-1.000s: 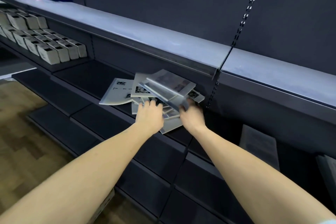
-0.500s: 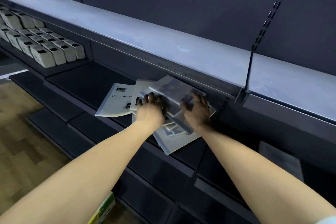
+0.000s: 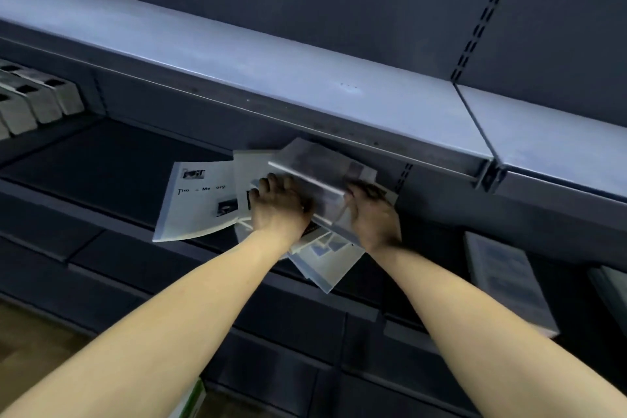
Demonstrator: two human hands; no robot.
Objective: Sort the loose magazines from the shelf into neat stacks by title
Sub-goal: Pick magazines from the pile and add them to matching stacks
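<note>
A loose pile of magazines lies on the dark middle shelf (image 3: 101,159) under a pale grey upper shelf. My left hand (image 3: 278,210) and my right hand (image 3: 371,214) grip a grey magazine (image 3: 315,163) from its two sides; it is tilted up above the pile. A white magazine with black lettering (image 3: 198,200) lies flat to the left, apart from my hands. Another magazine with blue pictures (image 3: 330,256) sticks out over the shelf's front edge below my wrists. The covers under my palms are hidden.
The upper shelf (image 3: 305,78) overhangs the pile closely. Rows of small grey boxes (image 3: 40,102) stand at the far left. A separate magazine stack (image 3: 505,278) lies on the shelf to the right. Lower dark shelves and wooden floor (image 3: 27,343) sit below.
My head has moved closer and to the right. Both hands have slid deeper under the upper shelf and closed around the grey magazine, which now sits more level.
</note>
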